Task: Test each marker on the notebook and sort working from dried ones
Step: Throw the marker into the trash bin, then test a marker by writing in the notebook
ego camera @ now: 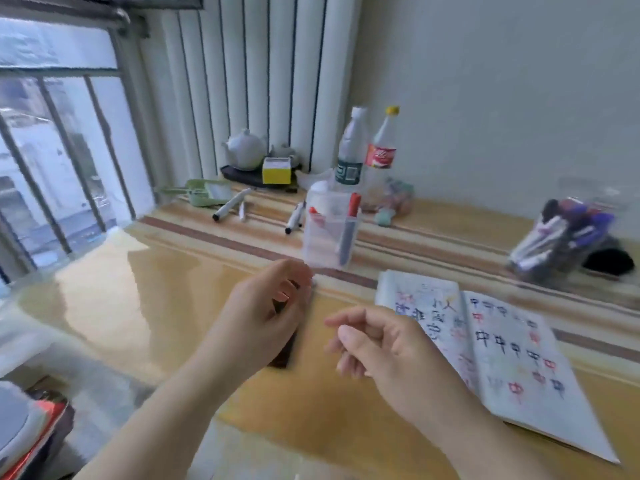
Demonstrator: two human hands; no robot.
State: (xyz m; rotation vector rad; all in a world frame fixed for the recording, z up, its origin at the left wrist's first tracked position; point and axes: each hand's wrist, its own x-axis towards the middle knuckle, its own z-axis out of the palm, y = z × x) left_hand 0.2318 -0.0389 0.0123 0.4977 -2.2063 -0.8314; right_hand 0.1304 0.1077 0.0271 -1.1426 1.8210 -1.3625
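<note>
An open notebook (512, 355) covered in red, black and blue test marks lies on the yellow desk at the right. My left hand (263, 320) is curled around a dark marker (284, 355), blurred, just left of the notebook. My right hand (377, 344) hovers beside it with its fingers loosely bent and nothing visible in them. A clear cup (325, 237) behind the hands holds two red-capped markers. Two white markers (230, 204) (294, 218) lie loose on the striped ledge. A clear tub (561, 237) at the far right is full of several markers.
Two plastic bottles (367, 150), a white teapot (246, 148) on a dark tray, a yellow box (276, 169) and a green dustpan (207, 194) line the back by the radiator. A window is at the left. Stacked things (31, 427) sit at the lower left.
</note>
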